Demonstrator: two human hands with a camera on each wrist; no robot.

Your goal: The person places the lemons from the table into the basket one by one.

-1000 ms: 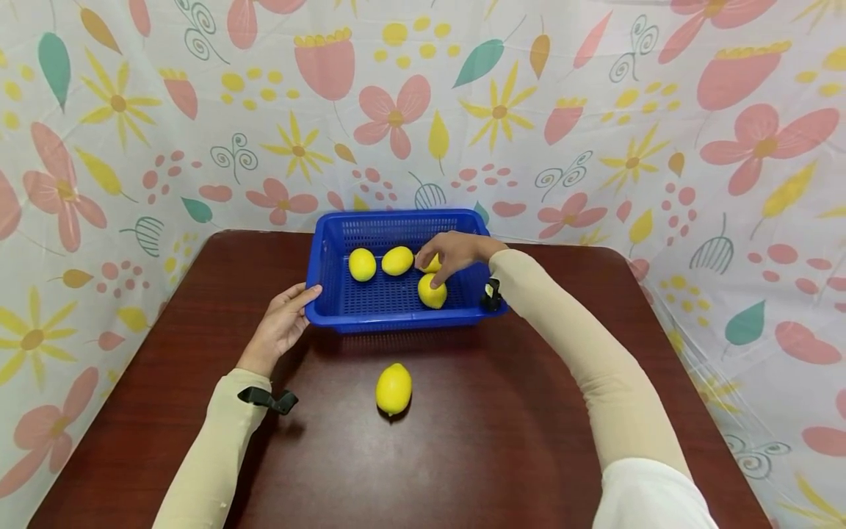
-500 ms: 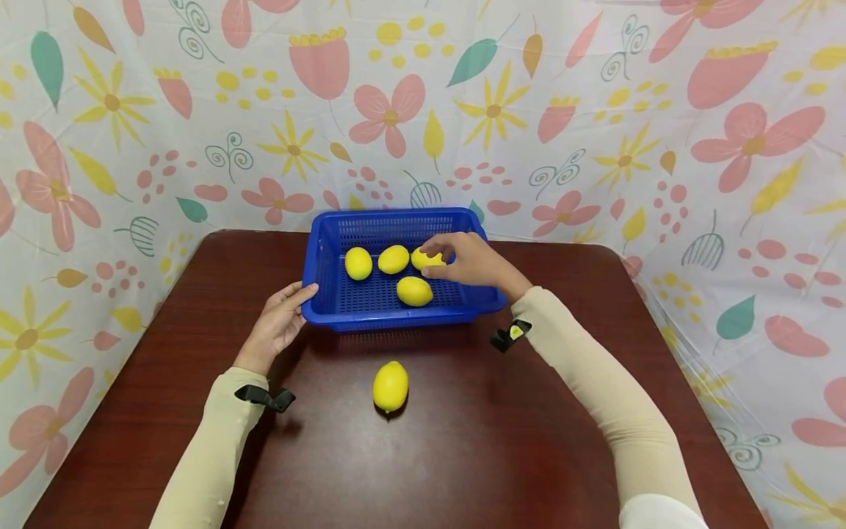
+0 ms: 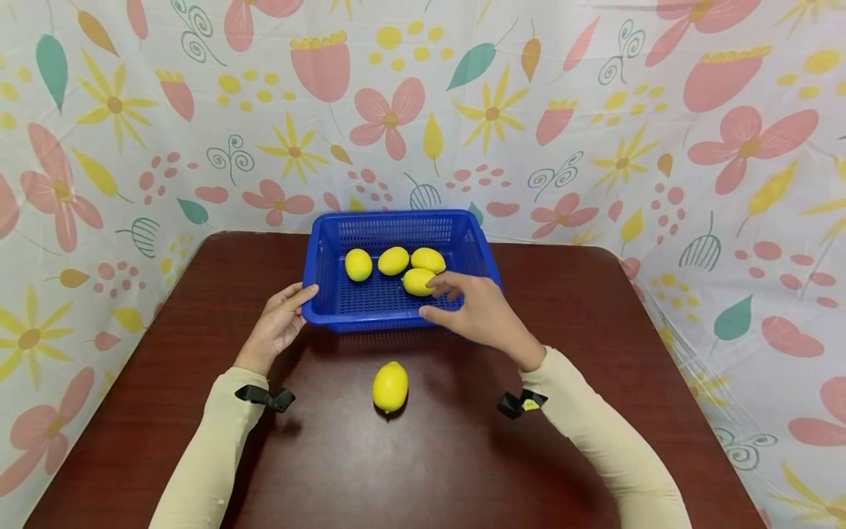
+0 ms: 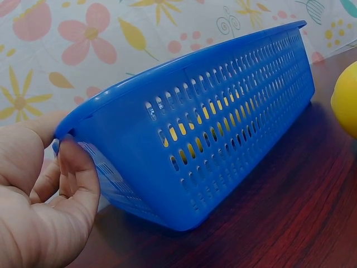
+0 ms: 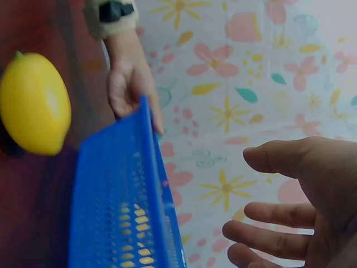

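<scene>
A blue plastic basket [image 3: 370, 319] with slotted walls stands on the table, with several yellow lemons [image 3: 358, 264] lying inside. My left hand [image 3: 274, 329] grips its left end; in the left wrist view the thumb is over the rim [image 4: 184, 58] and the fingers curl underneath. My right hand [image 3: 481, 310] hovers over the basket's near right rim, thumb and fingers spread apart and holding nothing. Its fingertips overlap the nearest lemon [image 3: 416, 282] in the head view. One more lemon [image 3: 391, 387] lies on the table in front of the basket.
The dark red-brown wooden table [image 3: 317, 463] carries everything. Behind it and along both sides hangs a white cloth [image 3: 502, 169] printed with flowers and leaves. Black straps [image 3: 264, 397] sit on both wrists.
My right hand has let go of the nearest lemon in the basket and drawn back toward the near right rim. That lemon has shifted position. The left hand keeps its grip.
</scene>
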